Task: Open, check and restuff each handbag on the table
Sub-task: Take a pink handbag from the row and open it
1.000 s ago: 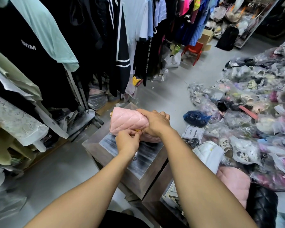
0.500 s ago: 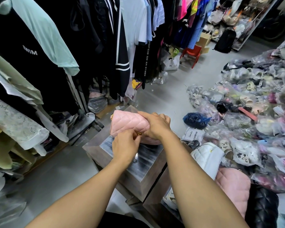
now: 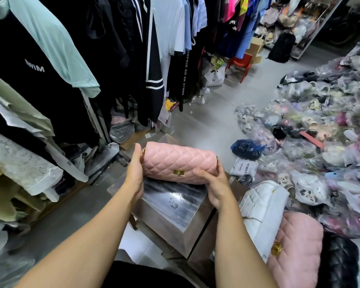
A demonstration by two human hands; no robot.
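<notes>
A pink quilted handbag (image 3: pixel 178 161) with a gold clasp on its front is held just above the small grey-topped table (image 3: pixel 170 202). Its flap is closed and the clasp faces me. My left hand (image 3: pixel 134 175) presses flat against the bag's left end. My right hand (image 3: pixel 213 181) cups the bag's lower right end. At the lower right lie a white handbag (image 3: pixel 262 206), a fuzzy pink handbag (image 3: pixel 297 248) with a gold clasp, and a black quilted handbag (image 3: pixel 339 262).
Racks of hanging clothes (image 3: pixel 112 59) fill the left side and the back. A heap of plastic-wrapped shoes and goods (image 3: pixel 320 132) covers the floor at right. A blue plastic bag (image 3: pixel 246 148) lies beyond the table. Grey floor (image 3: pixel 212 113) runs between them.
My hands left the clasp and top of the pink bag and moved to its two ends. The bag has turned so its clasp faces me.
</notes>
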